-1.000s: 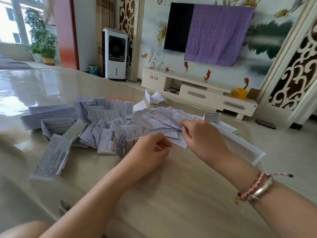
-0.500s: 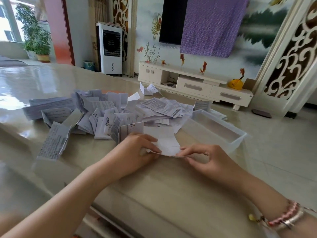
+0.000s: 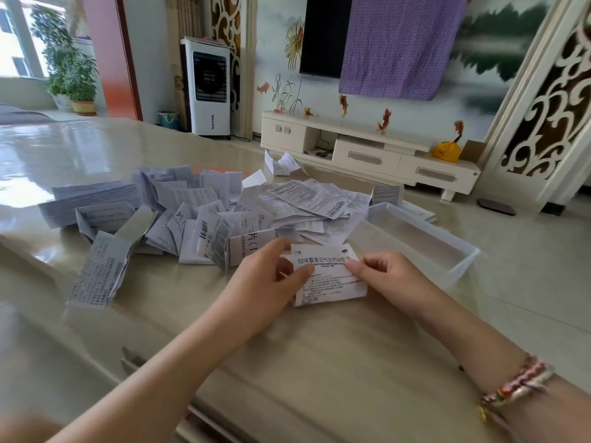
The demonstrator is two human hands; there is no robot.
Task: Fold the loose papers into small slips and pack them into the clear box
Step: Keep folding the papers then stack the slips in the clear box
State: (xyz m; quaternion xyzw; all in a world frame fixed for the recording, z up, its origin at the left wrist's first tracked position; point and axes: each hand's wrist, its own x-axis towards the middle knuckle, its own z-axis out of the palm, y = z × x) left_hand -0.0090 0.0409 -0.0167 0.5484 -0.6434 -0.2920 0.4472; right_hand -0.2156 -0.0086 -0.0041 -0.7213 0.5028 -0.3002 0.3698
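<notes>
Glossy beige stone table (image 3: 319, 378) fills a living room with a white TV cabinet (image 3: 367, 155) behind. You pinch one printed white paper leaflet (image 3: 329, 276) between your left hand (image 3: 271, 282) and right hand (image 3: 387, 276), fold barely begun. Beside it, the clear plastic box (image 3: 460, 247) looks empty, though glare blurs it. A heap of loose printed papers (image 3: 198, 212) remains unfolded.
</notes>
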